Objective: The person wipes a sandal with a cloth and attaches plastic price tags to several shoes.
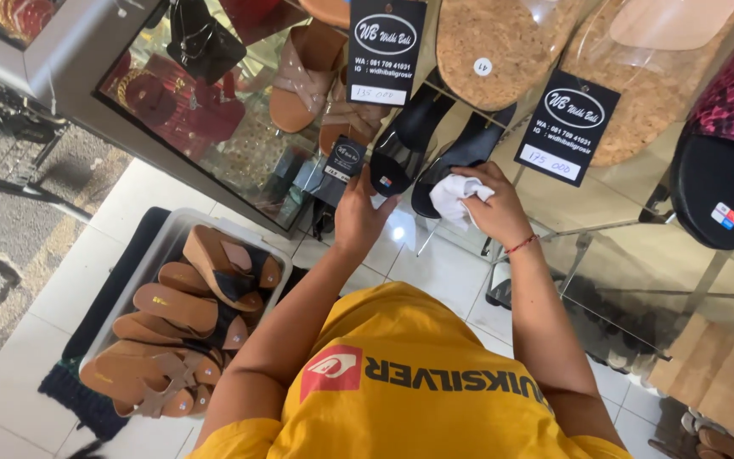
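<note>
Yellow shirt [409, 382] fills the foreground; past it the left hand [360, 212] grips the heel of a black sandal [401, 157] hanging on the rack [469, 98]. Just right of that sandal, the right hand [490, 204] is bunched around a white cloth [456, 197]. Rubbing hard could knock the sandal off its wire. Down left of the sandal, a white bin [172, 234] holds brown wedge sandals [189, 319].

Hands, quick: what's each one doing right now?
Left hand: closed on the heel end of a black sandal on the display rack.
Right hand: closed on a white cloth, pressed against the second black sandal.
</note>
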